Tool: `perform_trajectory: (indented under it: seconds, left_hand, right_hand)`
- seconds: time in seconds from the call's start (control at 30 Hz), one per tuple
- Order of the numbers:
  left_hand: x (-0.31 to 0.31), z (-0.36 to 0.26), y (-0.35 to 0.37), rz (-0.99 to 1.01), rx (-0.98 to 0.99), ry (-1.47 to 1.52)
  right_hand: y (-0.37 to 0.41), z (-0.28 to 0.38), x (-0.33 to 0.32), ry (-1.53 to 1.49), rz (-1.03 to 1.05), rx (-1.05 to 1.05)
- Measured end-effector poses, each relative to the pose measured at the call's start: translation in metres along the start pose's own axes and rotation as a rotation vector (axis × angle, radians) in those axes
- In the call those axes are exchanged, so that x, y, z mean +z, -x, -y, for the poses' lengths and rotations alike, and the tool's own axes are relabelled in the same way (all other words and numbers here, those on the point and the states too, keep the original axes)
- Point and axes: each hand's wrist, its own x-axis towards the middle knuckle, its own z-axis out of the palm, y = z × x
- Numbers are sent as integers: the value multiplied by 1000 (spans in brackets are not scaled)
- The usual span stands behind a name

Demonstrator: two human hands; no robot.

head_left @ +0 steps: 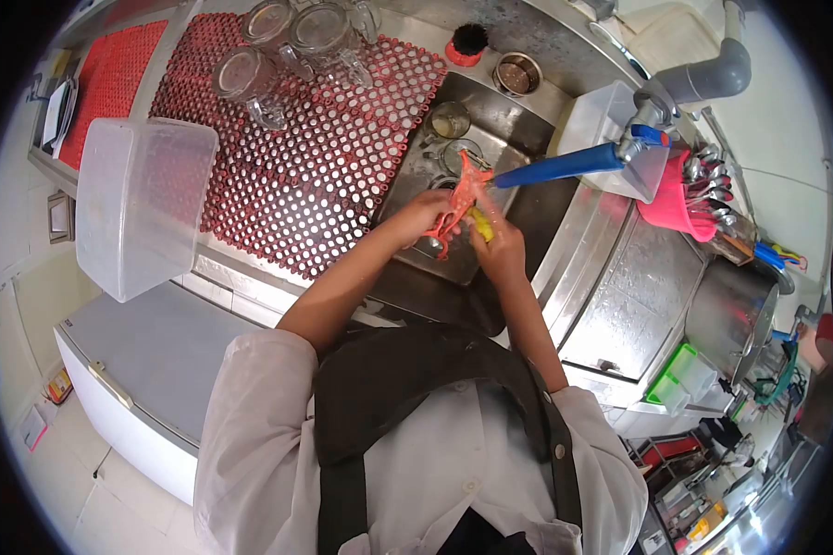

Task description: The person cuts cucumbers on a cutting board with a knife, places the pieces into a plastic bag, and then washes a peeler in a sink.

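Note:
Over the sink (491, 120), my left hand (423, 217) is closed around a red-orange utensil (465, 192) with thin looped or forked ends; its exact kind I cannot make out. My right hand (502, 250) grips a yellow sponge (480, 224) close against that utensil. Just above both hands ends the blue-sleeved tap spout (560, 166). Beyond them in the basin stand a glass mug (450, 120) and a second glass mug (461, 155), the latter partly hidden by the utensil.
Several upturned glass mugs (319, 32) rest on a red perforated mat (296, 148) at left. A clear plastic bin (143, 203) stands beside it. Behind the sink are a black-bristled brush (468, 44) and metal cup (516, 74). At right, a pink basket (677, 199) holds spoons.

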Motion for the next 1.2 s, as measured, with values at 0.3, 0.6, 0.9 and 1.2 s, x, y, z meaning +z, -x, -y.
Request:
perform_trajectory:
  seconds: [0.3,0.6,0.9,1.2]
  left_hand:
    - [-8,0,-3,-3,-10,-47]
    - [-8,0,-8,18,-29,70]
    - [-4,5,-13,-3,-45,37]
    - [-7,3,-13,1,-63,-2]
  right_hand:
    - [20,4,-8,266,343,-15]
    - [24,9,-15,343,413,9]
    - [12,15,-19,275,370,4]
    - [13,12,-19,261,375,18]
